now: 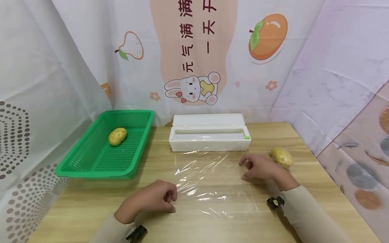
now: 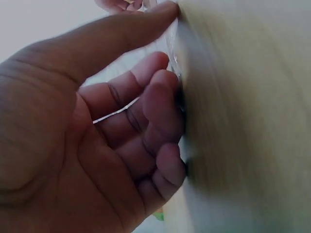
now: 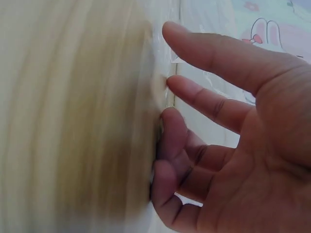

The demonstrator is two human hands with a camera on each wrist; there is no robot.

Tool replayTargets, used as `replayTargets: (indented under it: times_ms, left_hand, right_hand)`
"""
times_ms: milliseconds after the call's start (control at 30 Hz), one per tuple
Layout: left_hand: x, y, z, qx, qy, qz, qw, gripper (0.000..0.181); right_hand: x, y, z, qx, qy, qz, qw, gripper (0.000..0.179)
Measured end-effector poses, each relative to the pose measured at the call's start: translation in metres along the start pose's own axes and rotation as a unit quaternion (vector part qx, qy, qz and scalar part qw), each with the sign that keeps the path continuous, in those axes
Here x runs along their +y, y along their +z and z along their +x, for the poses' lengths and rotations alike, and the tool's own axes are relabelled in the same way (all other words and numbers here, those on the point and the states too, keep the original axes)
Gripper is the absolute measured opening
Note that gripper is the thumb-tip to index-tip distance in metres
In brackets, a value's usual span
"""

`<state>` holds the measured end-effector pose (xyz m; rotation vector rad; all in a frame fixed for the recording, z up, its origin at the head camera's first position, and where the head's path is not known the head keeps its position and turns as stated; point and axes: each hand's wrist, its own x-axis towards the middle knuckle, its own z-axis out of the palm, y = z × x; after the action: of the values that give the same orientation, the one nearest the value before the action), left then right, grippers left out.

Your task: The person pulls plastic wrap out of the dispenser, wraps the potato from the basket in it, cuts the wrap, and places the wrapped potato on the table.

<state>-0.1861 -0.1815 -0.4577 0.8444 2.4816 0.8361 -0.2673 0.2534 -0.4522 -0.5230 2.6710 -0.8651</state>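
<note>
In the head view, a sheet of clear plastic wrap [image 1: 209, 184] lies on the table, stretching toward me from the white wrap dispenser box [image 1: 209, 145], whose lid stands up behind it. My left hand [image 1: 150, 199] is at the sheet's left edge, fingers loosely bent; its thumb and forefinger are apart. On the other side my right hand [image 1: 261, 167] is by the sheet's right edge, also loosely bent, with a gap between thumb and forefinger. Both wrist views show the left hand [image 2: 116, 126] and right hand [image 3: 223, 131] low at the tabletop, pinching nothing.
A green plastic basket [image 1: 143, 145] at the left holds a potato [image 1: 117, 136]. Another potato [image 1: 281, 157], shiny on its surface, rests on the wooden table [image 1: 76, 216] just beyond my right hand. A printed curtain [image 1: 136, 77] hangs behind the table.
</note>
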Motion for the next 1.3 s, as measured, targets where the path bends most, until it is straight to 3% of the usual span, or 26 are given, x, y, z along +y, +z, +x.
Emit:
replayTargets:
  times_ms: [200, 333, 500, 700, 833, 933, 1067, 1300]
  left_hand:
    - [-0.011, -0.003, -0.001, -0.012, 0.015, -0.062, 0.9979, 0.029]
    - [-0.015, -0.003, -0.001, -0.021, 0.031, -0.076, 0.9964, 0.030]
    - [-0.017, -0.004, -0.001, -0.011, 0.046, -0.081, 0.9956, 0.024]
    - [-0.014, -0.009, -0.002, 0.004, 0.039, -0.091, 0.9951, 0.019]
    - [-0.004, -0.016, -0.005, 0.036, 0.028, -0.077, 0.9960, 0.016]
    - [0.008, -0.031, -0.007, 0.070, 0.013, -0.052, 0.9961, 0.017]
    - [0.021, -0.062, -0.010, 0.121, -0.006, -0.002, 0.9926, 0.018]
    - [0.041, -0.130, -0.017, 0.226, -0.036, 0.062, 0.9714, 0.013]
  right_hand:
    - [0.007, 0.000, 0.003, 0.001, 0.003, 0.027, 0.9996, 0.048]
    - [0.008, 0.000, 0.002, 0.005, 0.001, 0.026, 0.9997, 0.049]
    - [0.009, -0.001, 0.001, 0.008, -0.004, 0.014, 0.9999, 0.049]
    - [0.009, -0.001, 0.000, 0.005, -0.013, 0.025, 0.9996, 0.049]
    - [0.009, 0.000, 0.001, 0.008, -0.015, 0.025, 0.9995, 0.048]
    - [0.009, 0.000, 0.002, 0.012, -0.016, 0.021, 0.9996, 0.048]
    - [0.009, 0.000, 0.001, 0.015, -0.016, 0.023, 0.9995, 0.048]
    - [0.005, -0.001, -0.002, 0.013, -0.013, 0.022, 0.9996, 0.047]
